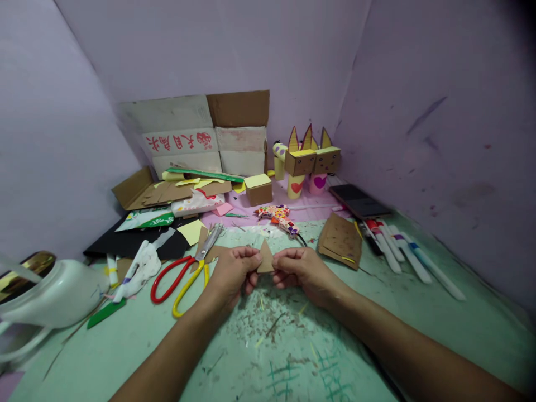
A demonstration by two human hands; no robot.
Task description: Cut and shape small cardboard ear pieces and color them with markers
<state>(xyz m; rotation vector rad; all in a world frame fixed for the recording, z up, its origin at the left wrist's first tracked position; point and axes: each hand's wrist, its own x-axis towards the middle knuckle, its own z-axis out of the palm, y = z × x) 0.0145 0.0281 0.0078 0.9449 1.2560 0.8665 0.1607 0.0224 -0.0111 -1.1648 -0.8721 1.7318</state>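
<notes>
A small pointed piece of brown cardboard (265, 259) is held upright between my two hands, tip up, above the green table. My left hand (238, 271) pinches its left edge between thumb and fingers. From the other side, my right hand (298, 270) grips the lower right edge the same way. Just left of my left hand lie scissors (197, 267) with one red and one yellow handle, blades pointing away over cardboard scraps. Beyond my hands a glue gun (276, 218) with a colourful pattern rests on its side, its black cord running toward my right hand.
Two paper figures (302, 162) with box heads and pointed ears stand at the back beside a small box (258, 190). Several markers (406, 245), a dark phone or tablet (360, 201) and a stained cardboard piece (340, 241) lie right. A white pitcher-like vessel (58, 296) stands left.
</notes>
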